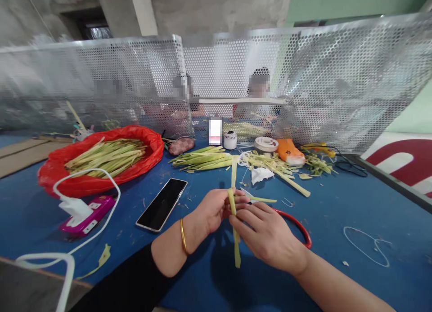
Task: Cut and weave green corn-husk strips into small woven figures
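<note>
Both my hands meet over the blue table [337, 204], closed on one pale green leaf strip [233, 186] that stands upright between them. My left hand [212, 208], with a gold bangle on its wrist, pinches the strip near its folded middle. Beside it, my right hand [265, 235] grips the same strip from the right, fingers curled round it. The strip's lower end [237, 253] hangs down below the hands. A thinner strip [263, 199] sticks out to the right of my fingers.
A black phone [162, 204] lies left of my hands. A red bag [54, 168] holds several leaf strips [108, 155]; more strips [202, 159] and trimmings [280, 168] lie further back. A pink power bank with white cable [86, 215], red-handled scissors [297, 226], perforated metal screen [337, 78], people behind it.
</note>
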`<state>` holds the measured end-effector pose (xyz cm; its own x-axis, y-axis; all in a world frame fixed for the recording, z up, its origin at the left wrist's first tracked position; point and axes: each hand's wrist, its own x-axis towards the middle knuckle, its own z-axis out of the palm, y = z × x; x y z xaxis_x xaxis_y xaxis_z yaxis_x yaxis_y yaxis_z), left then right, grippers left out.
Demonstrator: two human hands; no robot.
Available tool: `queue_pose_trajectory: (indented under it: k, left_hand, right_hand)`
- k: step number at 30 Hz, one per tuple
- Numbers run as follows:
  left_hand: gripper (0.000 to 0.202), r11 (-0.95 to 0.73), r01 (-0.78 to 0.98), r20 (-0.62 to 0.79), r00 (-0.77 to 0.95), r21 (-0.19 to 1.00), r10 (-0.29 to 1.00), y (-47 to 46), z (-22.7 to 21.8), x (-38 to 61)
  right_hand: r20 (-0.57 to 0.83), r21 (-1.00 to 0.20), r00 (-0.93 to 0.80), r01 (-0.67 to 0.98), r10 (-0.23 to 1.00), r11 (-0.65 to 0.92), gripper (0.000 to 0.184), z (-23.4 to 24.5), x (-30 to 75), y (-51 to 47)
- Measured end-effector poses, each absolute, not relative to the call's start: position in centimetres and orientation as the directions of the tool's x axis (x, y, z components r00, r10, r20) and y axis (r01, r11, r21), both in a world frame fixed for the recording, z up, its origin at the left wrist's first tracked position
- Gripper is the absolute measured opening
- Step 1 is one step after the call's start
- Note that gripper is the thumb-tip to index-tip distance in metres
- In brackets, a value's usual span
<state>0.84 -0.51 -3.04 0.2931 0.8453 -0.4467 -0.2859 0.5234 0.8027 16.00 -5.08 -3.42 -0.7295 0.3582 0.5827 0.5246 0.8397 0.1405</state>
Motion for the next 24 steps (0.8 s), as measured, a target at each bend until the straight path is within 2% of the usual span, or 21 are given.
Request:
queue_pose_trajectory:
  k: [4, 6, 9, 14, 17, 20, 24]
  left_hand:
    - [0.017, 0.445, -0.230, -0.385, 0.265, 0.866, 0.884, -0.6, -2.3, 0.5]
    - [0.014, 0.438, -0.235, -0.377, 0.266, 0.867, 0.887, -0.4, -2.0, 0.3]
    - [0.012, 0.491, -0.297, -0.419, 0.274, 0.819, 0.866, 0.1, -1.8, 0.0]
    - [0.013, 0.642, -0.436, -0.514, 0.385, 0.631, 0.766, 0.9, -1.5, -0.3]
    - [0.015, 0.689, -0.479, -0.555, 0.411, 0.543, 0.723, 0.9, -1.4, -0.4]
    - [0.016, 0.656, -0.512, -0.540, 0.380, 0.554, 0.751, 0.6, -1.7, -0.2]
    - [0.015, 0.596, -0.485, -0.483, 0.349, 0.640, 0.803, 0.0, -2.7, 0.5]
  right_hand:
    - [0.642, 0.006, -0.649, 0.537, 0.408, 0.844, 0.020, -3.6, 16.3, -4.8]
    - [0.651, -0.019, -0.622, 0.559, 0.435, 0.829, 0.019, -3.7, 16.3, -4.7]
    - [0.601, 0.002, -0.655, 0.574, 0.458, 0.819, 0.019, -3.7, 16.0, -4.5]
    - [0.527, -0.011, -0.711, 0.542, 0.465, 0.840, 0.016, -3.8, 15.7, -4.3]
    - [0.510, 0.043, -0.729, 0.553, 0.457, 0.832, 0.018, -4.2, 15.8, -4.1]
    - [0.538, 0.130, -0.707, 0.607, 0.459, 0.784, 0.023, -4.7, 15.9, -3.8]
    - [0.588, 0.157, -0.681, 0.625, 0.436, 0.765, 0.022, -4.6, 16.0, -3.8]
